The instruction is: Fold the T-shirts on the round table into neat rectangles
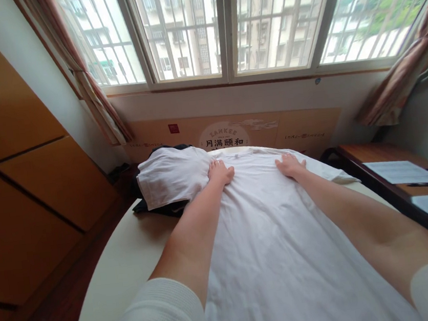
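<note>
A white garment (278, 246) lies spread out along a round cream table (121, 264). My left hand (221, 171) rests flat on its far left part, fingers stretched out, right beside a folded white cloth (171, 178). My right hand (289, 164) lies flat on the garment's far right part, fingers spread. Both arms reach forward with white sleeves pushed up. Neither hand holds anything.
A dark garment (161, 210) lies under the folded white cloth at the table's far left. A wooden desk (375, 155) with papers (403, 171) stands to the right. Brown cabinets (25, 166) line the left wall. A barred window (222, 25) and cardboard panel (234, 132) are ahead.
</note>
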Motion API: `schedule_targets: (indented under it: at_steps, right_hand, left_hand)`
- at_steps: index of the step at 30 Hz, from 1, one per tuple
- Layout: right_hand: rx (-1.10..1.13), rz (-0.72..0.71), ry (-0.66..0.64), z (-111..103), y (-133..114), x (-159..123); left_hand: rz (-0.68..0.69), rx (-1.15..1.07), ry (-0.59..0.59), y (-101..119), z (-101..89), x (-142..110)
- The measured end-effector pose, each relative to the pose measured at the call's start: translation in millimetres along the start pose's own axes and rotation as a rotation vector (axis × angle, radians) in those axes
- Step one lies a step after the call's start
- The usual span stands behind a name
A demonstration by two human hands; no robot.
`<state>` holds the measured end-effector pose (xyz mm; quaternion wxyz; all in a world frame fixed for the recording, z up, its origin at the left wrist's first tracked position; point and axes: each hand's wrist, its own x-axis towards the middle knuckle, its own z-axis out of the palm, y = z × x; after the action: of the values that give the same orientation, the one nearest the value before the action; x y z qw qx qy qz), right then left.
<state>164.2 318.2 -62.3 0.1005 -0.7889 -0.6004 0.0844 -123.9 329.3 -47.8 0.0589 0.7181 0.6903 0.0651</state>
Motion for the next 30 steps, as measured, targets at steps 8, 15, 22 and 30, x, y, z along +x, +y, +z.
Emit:
schedule_targets:
  at_steps: [8, 15, 22, 30]
  right_hand:
    - [-0.02, 0.098, 0.038, 2, 51, -54]
    - [-0.068, 0.322, 0.104, -4, 74, -88]
    - [-0.154, -0.092, 0.211, -7, 54, -104]
    - [-0.155, -0.55, -0.105, -1, 31, -136]
  left_hand:
    - [0.007, -0.002, 0.035, 1, 0.5, 0]
    - [0.047, 0.02, 0.078, 6, -12.9, -14]
    - [0.328, 0.009, 0.074, 36, -13.8, -84]
    - [0.684, -0.105, -0.112, 2, -12.3, -228]
